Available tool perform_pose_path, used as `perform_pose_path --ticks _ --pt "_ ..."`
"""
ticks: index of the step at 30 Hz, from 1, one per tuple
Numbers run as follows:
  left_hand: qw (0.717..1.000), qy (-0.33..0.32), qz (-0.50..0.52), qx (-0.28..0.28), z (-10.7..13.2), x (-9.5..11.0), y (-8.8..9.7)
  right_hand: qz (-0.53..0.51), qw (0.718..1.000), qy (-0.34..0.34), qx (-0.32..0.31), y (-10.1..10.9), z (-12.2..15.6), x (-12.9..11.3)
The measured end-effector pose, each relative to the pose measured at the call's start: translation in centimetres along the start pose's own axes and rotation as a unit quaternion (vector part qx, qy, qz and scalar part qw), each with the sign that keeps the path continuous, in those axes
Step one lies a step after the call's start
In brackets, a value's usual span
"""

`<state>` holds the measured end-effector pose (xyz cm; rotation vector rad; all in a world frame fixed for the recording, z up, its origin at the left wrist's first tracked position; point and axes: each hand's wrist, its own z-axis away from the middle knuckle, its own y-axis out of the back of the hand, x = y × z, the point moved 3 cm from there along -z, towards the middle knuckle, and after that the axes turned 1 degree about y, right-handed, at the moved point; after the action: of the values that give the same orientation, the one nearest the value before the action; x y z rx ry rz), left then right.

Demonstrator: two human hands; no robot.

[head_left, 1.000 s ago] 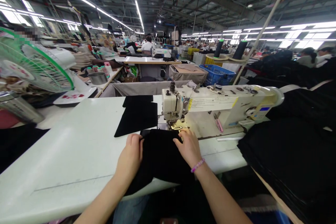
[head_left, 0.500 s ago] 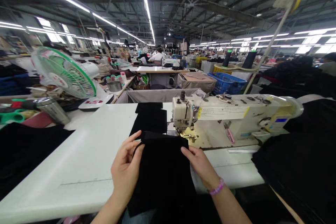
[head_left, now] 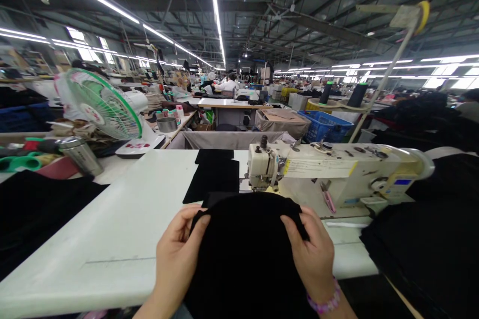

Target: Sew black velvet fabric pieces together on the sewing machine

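Head camera: we hold a black cloth (head_left: pixel 247 254) in both hands on the near side of the sewing machine (head_left: pixel 322 167), its lower part falling across the near edge of the white worktable (head_left: pixel 112 239). The cloth is matte and so dark that we cannot make out its weave; its top edge bows into a soft arch, crumpling where we grip it. Our left hand (head_left: pixel 177 254) pinches one upper corner between thumb and curled fingers, and our right hand (head_left: pixel 316 251) grips the opposite corner the same way, a bracelet (head_left: pixel 325 301) of pink and purple beads around that wrist. The tabletop is smooth and faintly glossy. Just beyond the cloth, flat black pieces (head_left: pixel 215 179) with straight-cut edges lie beside the machine's head. The machine's cream casing is hard, rounded and scuffed, and pink-handled snips (head_left: pixel 328 198) sit under its arm. Right of it slumps a thick black fabric pile (head_left: pixel 422 244); far left stands a brushed-metal flask (head_left: pixel 80 155), cylindrical and tilted in our view.
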<state>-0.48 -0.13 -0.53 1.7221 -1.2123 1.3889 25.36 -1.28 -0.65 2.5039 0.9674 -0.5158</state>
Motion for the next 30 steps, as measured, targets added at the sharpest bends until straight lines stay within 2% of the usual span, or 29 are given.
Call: perform_pose_path --ticks 2,6,8,12,14,16,21,27,30 --pt "1.000 -0.015 -0.003 0.010 0.1 0.3 0.0 -0.003 1.000 -0.004 0.000 0.4 -0.5 0.1" --pt "0.990 0.083 0.039 -0.110 -0.2 0.2 -0.1 -0.051 0.996 -0.063 -0.027 1.0 -0.8 0.6" --pt "0.987 0.086 0.046 -0.125 -0.3 0.5 0.1 -0.087 0.988 -0.120 -0.033 1.1 -0.7 1.0" --pt "0.996 0.013 -0.012 -0.083 -0.2 1.8 0.5 -0.134 0.950 -0.278 -0.043 0.8 -0.1 1.9" --pt "0.997 0.002 -0.034 -0.070 0.1 2.5 0.4 -0.122 0.926 -0.355 -0.046 0.6 0.2 2.2" --pt "0.997 0.009 -0.037 -0.064 0.3 3.0 0.1 -0.109 0.908 -0.402 -0.041 0.5 0.5 2.3" --pt "0.999 0.029 0.020 -0.036 0.4 3.5 -0.4 -0.144 0.887 -0.438 -0.017 0.6 0.8 2.3" --pt "0.990 0.100 0.101 -0.024 0.1 2.9 -0.6 -0.285 0.815 -0.503 0.034 0.2 1.2 3.0" --pt "0.989 0.102 0.105 -0.016 0.1 2.7 -0.6 -0.306 0.804 -0.507 0.054 0.1 1.1 3.0"
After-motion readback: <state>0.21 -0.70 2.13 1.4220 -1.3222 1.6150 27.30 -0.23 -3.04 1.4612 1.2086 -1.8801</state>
